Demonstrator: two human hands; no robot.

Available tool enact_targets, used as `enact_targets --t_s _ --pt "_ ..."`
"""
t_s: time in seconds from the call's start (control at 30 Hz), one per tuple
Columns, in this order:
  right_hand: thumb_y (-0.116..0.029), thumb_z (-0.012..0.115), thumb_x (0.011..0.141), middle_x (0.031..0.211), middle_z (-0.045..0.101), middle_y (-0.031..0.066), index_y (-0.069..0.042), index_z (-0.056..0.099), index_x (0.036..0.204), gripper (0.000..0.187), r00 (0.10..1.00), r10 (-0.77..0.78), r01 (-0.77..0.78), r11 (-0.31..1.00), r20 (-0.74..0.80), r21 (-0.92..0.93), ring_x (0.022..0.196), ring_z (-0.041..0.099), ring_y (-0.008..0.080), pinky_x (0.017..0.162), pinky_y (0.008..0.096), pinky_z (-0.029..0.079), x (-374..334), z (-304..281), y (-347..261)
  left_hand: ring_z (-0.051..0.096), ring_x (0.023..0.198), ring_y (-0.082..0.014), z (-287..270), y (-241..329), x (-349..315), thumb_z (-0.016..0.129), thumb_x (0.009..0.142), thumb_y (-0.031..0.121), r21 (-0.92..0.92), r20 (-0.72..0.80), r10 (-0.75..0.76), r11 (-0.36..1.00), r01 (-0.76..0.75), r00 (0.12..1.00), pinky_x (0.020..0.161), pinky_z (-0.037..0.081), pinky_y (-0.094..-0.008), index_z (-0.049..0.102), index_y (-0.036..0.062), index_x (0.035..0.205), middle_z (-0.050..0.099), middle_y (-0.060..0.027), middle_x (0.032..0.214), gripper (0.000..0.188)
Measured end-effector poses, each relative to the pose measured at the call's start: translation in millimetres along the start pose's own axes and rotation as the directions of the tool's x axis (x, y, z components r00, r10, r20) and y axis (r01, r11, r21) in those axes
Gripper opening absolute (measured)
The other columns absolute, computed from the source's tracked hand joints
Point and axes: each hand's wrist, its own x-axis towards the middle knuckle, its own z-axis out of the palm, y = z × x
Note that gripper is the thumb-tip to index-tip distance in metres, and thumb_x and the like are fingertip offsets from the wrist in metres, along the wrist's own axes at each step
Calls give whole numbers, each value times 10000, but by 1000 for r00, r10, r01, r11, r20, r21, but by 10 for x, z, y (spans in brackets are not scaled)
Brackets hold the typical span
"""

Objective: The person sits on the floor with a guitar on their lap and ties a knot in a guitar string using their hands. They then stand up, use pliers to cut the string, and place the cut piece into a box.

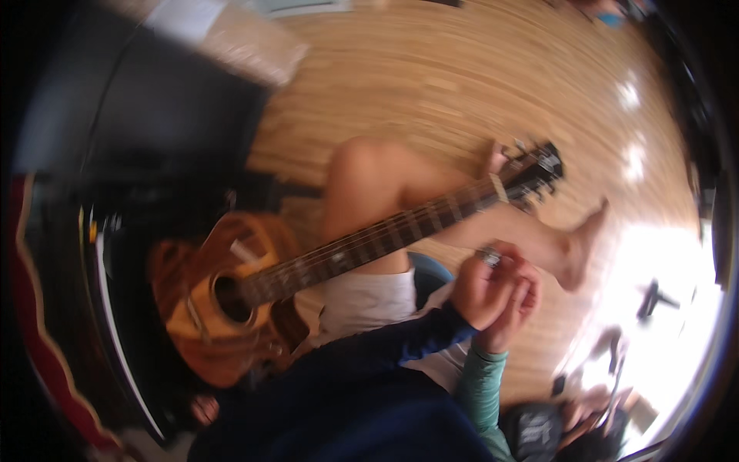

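Observation:
My left hand (479, 291), in a navy sleeve, and my right hand (517, 308), in a green sleeve, are pressed together in front of my lap, both with fingers closed. A small silvery thing (489, 256) shows at the top of the fingers; blur hides its kind. What lies between the two hands is hidden. An acoustic guitar (262, 266) rests across my bare thigh, strings up, with no hand on it. Its brown body is to the left, and its dark neck slants up to the right, ending in a headstock (539, 165) beyond my hands.
My bare leg (531, 235) is bent on the wooden floor (400, 69). A large black case or cabinet (177, 100) stands at the far left, with a wrapped parcel (254, 46) on it. Bright light falls at the right, near a dark object (654, 300) and a black bag-like thing (535, 431).

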Motion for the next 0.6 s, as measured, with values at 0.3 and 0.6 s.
enact_targets --t_s 0.3,0.6 --pt "-179 460 983 985 610 87 2 548 1084 225 985 65 -80 993 157 90 899 584 153 804 278 477 -149 83 -111 600 637 -284 -180 284 -120 656 828 236 305 -125 293 920 -245 948 626 432 -387 617 66 823 624 -118 712 175" --pt "-175 495 958 1003 612 91 14 543 1132 261 913 219 -219 975 343 -38 941 605 170 820 276 487 -487 -46 -438 586 722 -232 -501 340 -535 663 829 284 597 171 449 661 -455 877 769 380 -370 656 138 798 626 -44 707 150"
